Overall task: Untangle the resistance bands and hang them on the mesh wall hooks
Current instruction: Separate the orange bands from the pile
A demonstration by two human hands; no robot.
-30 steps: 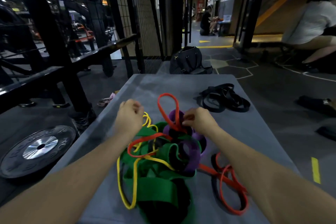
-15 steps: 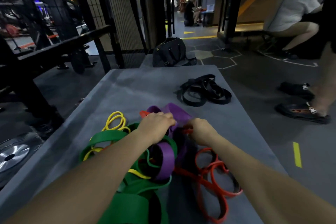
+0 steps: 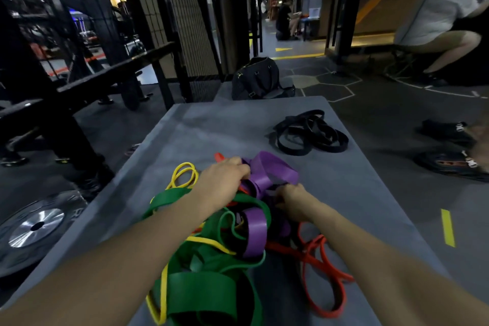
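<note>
A tangle of resistance bands lies on the grey platform [image 3: 217, 127] in front of me: a wide green band [image 3: 201, 294], a purple band [image 3: 272, 169], a thin yellow band [image 3: 184, 174] and a red-orange band [image 3: 325, 264]. My left hand [image 3: 222, 182] grips the purple band at the far side of the tangle, fingers curled over it. My right hand [image 3: 291, 198] pinches into the knot just right of it, where purple and dark loops cross. The mesh wall [image 3: 182, 8] stands beyond the platform at the upper left.
A separate heap of black bands [image 3: 309, 132] lies on the platform's far right. A black bag [image 3: 259, 79] sits behind the platform. A weight plate [image 3: 37, 227] lies on the floor at left. A seated person [image 3: 439, 13] and black sandals [image 3: 447, 130] are at right.
My left hand moved from the yellow band across to the purple band. The raised red loop came down and the purple band was pulled up and forward. My view shifted left.
</note>
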